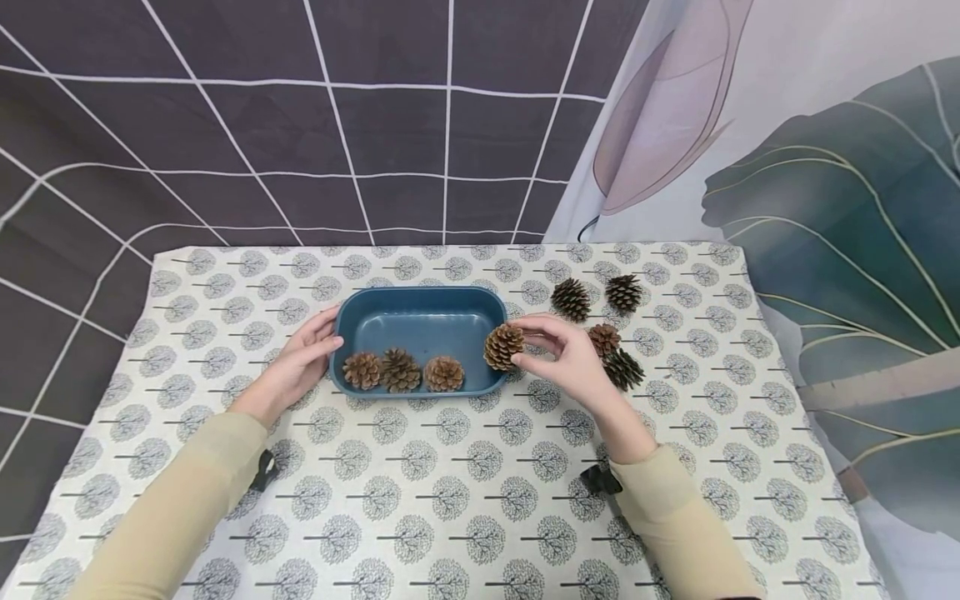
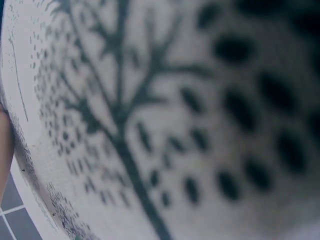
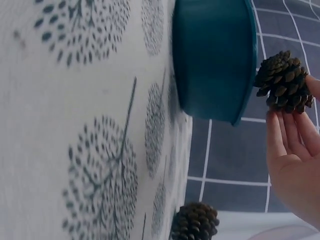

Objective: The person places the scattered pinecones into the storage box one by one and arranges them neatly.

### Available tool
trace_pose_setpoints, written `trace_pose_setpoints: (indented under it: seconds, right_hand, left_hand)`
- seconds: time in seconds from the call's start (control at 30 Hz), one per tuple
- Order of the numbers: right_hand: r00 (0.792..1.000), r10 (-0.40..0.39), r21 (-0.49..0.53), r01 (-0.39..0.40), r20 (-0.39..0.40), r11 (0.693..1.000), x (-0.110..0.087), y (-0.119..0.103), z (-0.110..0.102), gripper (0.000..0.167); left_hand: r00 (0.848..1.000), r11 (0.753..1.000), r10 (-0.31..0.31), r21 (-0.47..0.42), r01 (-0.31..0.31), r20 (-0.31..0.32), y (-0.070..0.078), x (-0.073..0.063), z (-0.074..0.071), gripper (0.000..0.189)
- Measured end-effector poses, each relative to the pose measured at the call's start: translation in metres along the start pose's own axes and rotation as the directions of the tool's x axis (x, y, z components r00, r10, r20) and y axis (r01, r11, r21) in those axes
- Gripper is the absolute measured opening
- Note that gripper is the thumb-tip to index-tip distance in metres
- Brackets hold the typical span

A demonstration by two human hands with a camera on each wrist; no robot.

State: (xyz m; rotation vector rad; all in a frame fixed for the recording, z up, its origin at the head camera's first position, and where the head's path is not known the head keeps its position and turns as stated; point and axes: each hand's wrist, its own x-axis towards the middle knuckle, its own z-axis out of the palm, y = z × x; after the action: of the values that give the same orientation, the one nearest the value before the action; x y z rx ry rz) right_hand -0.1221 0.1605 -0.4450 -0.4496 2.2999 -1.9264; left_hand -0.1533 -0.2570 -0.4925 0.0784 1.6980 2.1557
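A blue oblong basin (image 1: 420, 293) stands on the patterned cloth, with three brown pine cones (image 1: 401, 371) in a row along its near side. My left hand (image 1: 302, 360) rests against the basin's left end, thumb at the rim. At the right end, my right hand (image 1: 561, 354) pinches a pine cone (image 1: 503, 347) between thumb and fingertips, over the rim. The right wrist view shows that held pine cone (image 3: 285, 82) just above the basin's edge (image 3: 245, 60). In the left wrist view only blurred cloth and a sliver of skin appear.
Right of the basin lie several more pine cones, two dark ones (image 1: 571, 300) at the back, a reddish one (image 1: 603, 339) and a dark one (image 1: 622, 369) beside my right hand. The tree-print cloth (image 1: 450, 500) covers the table. A dark gridded curtain (image 1: 390, 133) hangs behind.
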Motion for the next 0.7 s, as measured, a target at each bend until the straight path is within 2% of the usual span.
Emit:
trace_pose_setpoints:
  seconds: [0.47, 0.57, 0.7]
  right_hand:
    - [0.996, -0.058, -0.136, 0.067, 0.067, 0.989, 0.007, 0.010, 0.015, 0.051]
    - [0.993, -0.080, -0.189, 0.095, 0.088, 0.977, 0.009, 0.012, 0.016, 0.051]
    - [0.983, -0.130, -0.283, 0.162, 0.130, 0.945, 0.012, 0.013, 0.016, 0.050]
  left_hand:
    - [0.999, 0.999, -0.042, 0.027, 0.043, -0.015, 0.001, -0.001, 0.000, 0.064]
    - [0.999, 0.999, -0.039, 0.026, 0.039, -0.012, 0.001, -0.001, 0.000, 0.063]
    - [0.999, 0.999, -0.031, 0.022, 0.031, -0.011, 0.001, -0.001, 0.000, 0.061]
